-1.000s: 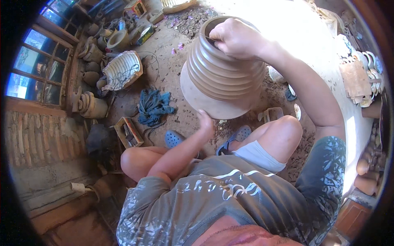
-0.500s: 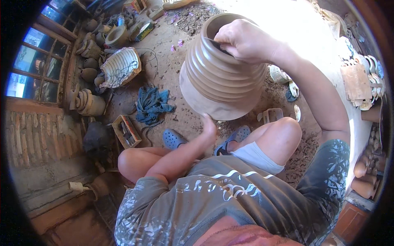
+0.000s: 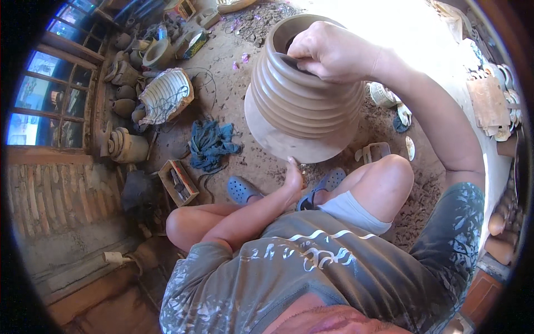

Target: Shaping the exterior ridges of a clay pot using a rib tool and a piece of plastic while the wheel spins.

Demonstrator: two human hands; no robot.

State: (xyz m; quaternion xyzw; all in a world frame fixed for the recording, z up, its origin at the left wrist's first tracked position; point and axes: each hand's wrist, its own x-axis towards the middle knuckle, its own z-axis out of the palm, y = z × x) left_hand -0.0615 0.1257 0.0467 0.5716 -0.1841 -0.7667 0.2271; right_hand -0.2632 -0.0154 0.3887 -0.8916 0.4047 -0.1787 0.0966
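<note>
A large ribbed clay pot stands on a pale round wheel disc, wet and shiny, wider at the base than at its mouth. My right hand is at the near right side of the rim, its fingers closed around a thin dark strip that lies over the edge. What kind of thing the strip is cannot be made out. Below the pot, my left hand reaches up with fingers stretched, their tips touching the near edge of the disc.
Left of the wheel lie a blue cloth, an open box of tools and a ribbed pale mould. Small dark pots line the wall by the window. A clear plastic container sits near my right knee. Clay scraps litter the floor.
The view has shifted slightly, so the surroundings sit a little differently. My left hand stays at the disc's near edge, and my right hand remains at the rim with the dark strip.
</note>
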